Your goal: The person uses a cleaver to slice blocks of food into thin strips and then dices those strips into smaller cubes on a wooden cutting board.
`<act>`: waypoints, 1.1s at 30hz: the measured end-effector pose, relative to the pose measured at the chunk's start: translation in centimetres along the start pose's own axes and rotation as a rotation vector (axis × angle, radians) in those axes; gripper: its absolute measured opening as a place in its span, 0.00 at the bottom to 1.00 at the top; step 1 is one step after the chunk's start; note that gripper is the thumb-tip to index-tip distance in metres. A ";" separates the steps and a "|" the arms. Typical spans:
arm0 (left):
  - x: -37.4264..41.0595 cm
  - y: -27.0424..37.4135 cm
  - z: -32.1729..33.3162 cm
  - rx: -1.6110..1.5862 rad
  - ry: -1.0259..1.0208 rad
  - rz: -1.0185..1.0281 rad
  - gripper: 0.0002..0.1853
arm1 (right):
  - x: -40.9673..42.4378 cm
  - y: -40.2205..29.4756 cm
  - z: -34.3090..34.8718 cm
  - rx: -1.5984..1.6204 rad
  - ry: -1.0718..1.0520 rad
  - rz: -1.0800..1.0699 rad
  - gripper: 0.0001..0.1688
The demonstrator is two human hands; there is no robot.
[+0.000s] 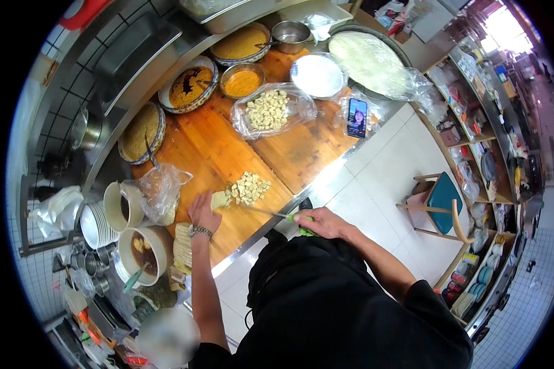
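Note:
On the wooden worktop (212, 157), my left hand (205, 213) lies with fingers spread beside a pale flat piece of food, maybe tofu or dough (220, 199). Small pale cubes (250, 188) are heaped just right of that piece. My right hand (322, 222) grips the green handle of a knife (277, 213), its thin blade pointing left toward the cubes near the table edge. A stack of pale slabs (182, 246) stands left of my left forearm. More cubes (267, 110) sit in a clear plastic bag (300, 113) farther back.
Patterned bowls of yellow-brown contents (141, 133) line the back. A phone (357, 118) lies at the right, near a white bowl (317, 76) and a large film-covered pan (371, 62). Buckets (143, 253) and stacked bowls (97, 226) stand left. A chair (443, 203) stands on the floor.

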State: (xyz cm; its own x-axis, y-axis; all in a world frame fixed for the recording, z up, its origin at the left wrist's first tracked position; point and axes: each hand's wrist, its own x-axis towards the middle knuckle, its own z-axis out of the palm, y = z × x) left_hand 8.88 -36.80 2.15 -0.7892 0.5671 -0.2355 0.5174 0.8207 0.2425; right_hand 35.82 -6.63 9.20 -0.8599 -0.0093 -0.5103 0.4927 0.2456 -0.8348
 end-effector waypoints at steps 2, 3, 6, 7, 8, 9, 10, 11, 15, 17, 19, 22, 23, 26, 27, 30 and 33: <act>0.4 0.0 -0.2 0.041 -0.051 0.033 0.43 | 1.6 1.2 1.0 -0.097 0.001 -0.044 0.27; 0.4 -0.5 -0.3 0.064 -0.075 0.041 0.45 | 2.3 0.9 1.4 -0.146 -0.007 -0.069 0.26; 1.5 -1.7 0.5 0.060 -0.021 0.108 0.37 | 3.9 0.5 1.4 -0.118 -0.063 -0.086 0.27; 1.8 -1.9 0.6 0.054 -0.029 0.123 0.34 | 4.4 0.5 1.3 -0.126 -0.075 -0.096 0.28; 2.0 -2.1 0.6 0.054 -0.014 0.147 0.32 | 4.7 0.6 1.0 -0.129 -0.053 -0.135 0.32; 2.2 -2.1 0.6 0.054 0.001 0.171 0.30 | 5.2 0.7 0.7 -0.127 -0.060 -0.118 0.31; 2.3 -2.1 0.5 0.054 0.016 0.194 0.27 | 5.8 0.8 0.3 -0.125 -0.068 -0.101 0.29; 2.4 -2.0 0.5 0.025 0.015 0.185 0.27 | 6.3 1.0 -0.1 -0.124 -0.077 -0.085 0.28; 1.5 -1.3 -0.6 -0.050 0.038 0.158 0.27 | 7.1 -0.5 -2.1 -0.193 -0.044 -0.021 0.31; 0.8 -0.8 -0.4 -0.069 0.039 0.151 0.28 | 7.4 -0.5 -2.8 -0.193 -0.029 -0.037 0.32; 0.0 -0.7 0.1 -0.084 0.017 0.132 0.29 | 7.7 -1.1 -3.3 -0.204 -0.038 -0.033 0.32; -0.8 0.0 0.7 -0.047 -0.009 0.116 0.32 | 8.0 -0.6 -3.2 -0.178 -0.058 -0.032 0.31; -0.6 -0.1 0.8 -0.059 -0.013 0.111 0.33 | 8.0 -0.4 -3.0 -0.165 -0.043 -0.037 0.31; -0.4 -0.5 1.2 -0.089 -0.001 0.091 0.35 | 8.1 -0.1 -2.4 -0.146 -0.015 -0.038 0.32; -0.4 -0.4 1.1 -0.098 0.020 0.085 0.35 | 8.1 -0.1 -2.3 -0.155 -0.012 -0.027 0.32; -1.2 0.0 0.7 -0.095 0.080 0.099 0.34 | 7.9 -0.3 -2.5 -0.143 -0.013 -0.015 0.33; -2.5 0.5 0.1 -0.111 0.144 0.131 0.34 | 7.7 -0.6 -2.7 -0.134 -0.027 0.007 0.35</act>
State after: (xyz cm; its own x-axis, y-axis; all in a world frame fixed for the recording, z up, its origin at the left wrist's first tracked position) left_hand 11.13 -37.83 2.71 -0.7608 0.6462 -0.0598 0.5855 0.7232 0.3665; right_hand 28.52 -4.23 6.34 -0.8516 -0.0323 -0.5232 0.4754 0.3727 -0.7969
